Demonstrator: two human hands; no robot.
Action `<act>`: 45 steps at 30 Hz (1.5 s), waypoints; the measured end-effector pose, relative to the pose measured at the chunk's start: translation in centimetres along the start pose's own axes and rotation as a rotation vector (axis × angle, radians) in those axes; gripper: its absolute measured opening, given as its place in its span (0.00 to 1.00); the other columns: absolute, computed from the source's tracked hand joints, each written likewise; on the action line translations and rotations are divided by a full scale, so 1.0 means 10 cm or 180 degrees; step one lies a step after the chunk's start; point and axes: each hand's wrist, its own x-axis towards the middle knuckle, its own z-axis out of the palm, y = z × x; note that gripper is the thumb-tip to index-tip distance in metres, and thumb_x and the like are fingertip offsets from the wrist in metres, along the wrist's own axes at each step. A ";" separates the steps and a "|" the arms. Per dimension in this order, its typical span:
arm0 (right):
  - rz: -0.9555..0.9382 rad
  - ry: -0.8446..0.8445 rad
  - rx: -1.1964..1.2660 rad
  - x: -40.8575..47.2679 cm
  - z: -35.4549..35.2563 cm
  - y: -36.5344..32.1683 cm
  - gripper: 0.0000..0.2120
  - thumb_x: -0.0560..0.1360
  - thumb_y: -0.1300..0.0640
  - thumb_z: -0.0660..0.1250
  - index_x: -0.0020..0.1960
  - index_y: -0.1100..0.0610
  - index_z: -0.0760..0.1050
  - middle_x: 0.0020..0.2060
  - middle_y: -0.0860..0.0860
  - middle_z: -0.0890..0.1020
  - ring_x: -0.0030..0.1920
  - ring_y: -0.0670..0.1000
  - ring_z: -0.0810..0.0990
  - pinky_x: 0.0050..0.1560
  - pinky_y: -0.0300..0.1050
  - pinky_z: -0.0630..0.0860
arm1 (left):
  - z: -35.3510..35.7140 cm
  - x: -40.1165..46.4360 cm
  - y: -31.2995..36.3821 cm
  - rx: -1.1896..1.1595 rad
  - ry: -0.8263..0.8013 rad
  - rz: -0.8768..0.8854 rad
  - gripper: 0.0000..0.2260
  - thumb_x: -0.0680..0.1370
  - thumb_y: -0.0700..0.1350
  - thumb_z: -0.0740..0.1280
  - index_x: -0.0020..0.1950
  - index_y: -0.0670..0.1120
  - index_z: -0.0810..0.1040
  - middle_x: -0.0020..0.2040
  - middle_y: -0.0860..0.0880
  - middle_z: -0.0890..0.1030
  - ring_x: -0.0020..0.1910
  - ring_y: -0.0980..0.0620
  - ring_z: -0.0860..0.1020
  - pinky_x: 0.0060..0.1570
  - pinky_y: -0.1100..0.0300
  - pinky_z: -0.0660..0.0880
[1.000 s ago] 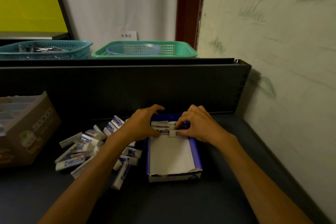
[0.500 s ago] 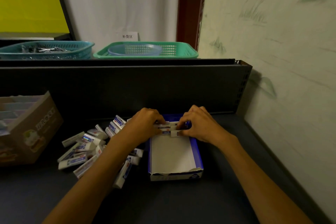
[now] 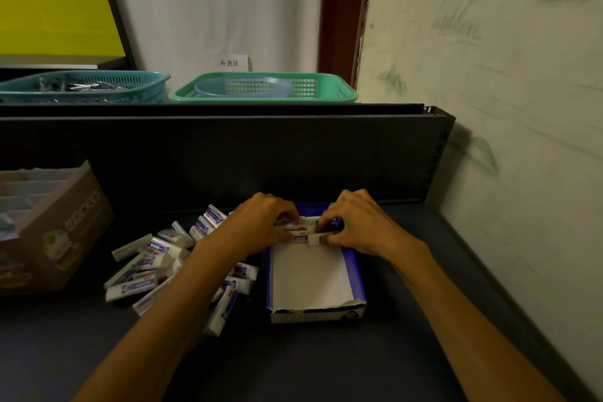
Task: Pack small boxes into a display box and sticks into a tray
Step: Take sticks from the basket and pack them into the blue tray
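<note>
Dark and wide, the desk (image 3: 326,369) runs up to a black back panel, with a pale wall along its right edge. At the left edge we see a brown carton (image 3: 55,232) with pale compartments; whether that is the tray for the sticks we cannot tell, and no sticks show plainly.

Near the back edge, right of the middle, lies the blue display box (image 3: 357,274), its white floor mostly bare. Only a few small boxes (image 3: 298,232) lie in a row against its far end. Just left of it, a loose heap of boxes (image 3: 153,268) waits on the desk, so we judge the packing barely begun, with most of it left.

Our left hand (image 3: 261,225) curls its fingers on the left ends of that row. Our right hand (image 3: 355,225) pinches the right ends, fingertips (image 3: 321,238) at one white end face. Both seem to be squaring the row against the far wall of the box.
</note>
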 end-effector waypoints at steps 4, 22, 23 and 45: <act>-0.0168 0.0045 -0.0058 0.01 0.01 0.01 0.11 0.74 0.44 0.67 0.55 0.43 0.78 0.47 0.40 0.72 0.53 0.44 0.65 0.61 0.46 0.62 | 0.00 0.00 0.00 -0.0105 0.0056 -0.0021 0.14 0.74 0.47 0.70 0.58 0.52 0.74 0.53 0.55 0.75 0.48 0.60 0.70 0.51 0.64 0.69; -0.0161 0.0319 0.0223 0.02 -0.04 0.06 0.07 0.73 0.47 0.69 0.52 0.43 0.77 0.45 0.37 0.71 0.51 0.40 0.66 0.58 0.42 0.59 | -0.03 0.08 -0.02 -0.0165 -0.0029 -0.0018 0.08 0.76 0.44 0.67 0.54 0.50 0.79 0.54 0.52 0.78 0.49 0.60 0.74 0.56 0.60 0.74; -0.0159 0.0306 0.0231 0.02 -0.04 0.06 0.07 0.74 0.47 0.69 0.52 0.43 0.77 0.45 0.37 0.71 0.51 0.40 0.66 0.58 0.42 0.59 | -0.04 0.09 -0.01 -0.0143 -0.0058 -0.0011 0.08 0.76 0.44 0.67 0.54 0.50 0.79 0.54 0.52 0.78 0.50 0.60 0.74 0.56 0.60 0.73; -0.0104 0.0264 0.0251 0.05 0.01 0.10 0.07 0.73 0.47 0.69 0.51 0.40 0.76 0.44 0.35 0.70 0.52 0.42 0.66 0.58 0.44 0.63 | -0.07 0.11 0.00 0.0059 -0.0229 0.0135 0.08 0.77 0.43 0.65 0.56 0.47 0.79 0.55 0.51 0.77 0.53 0.57 0.75 0.58 0.58 0.73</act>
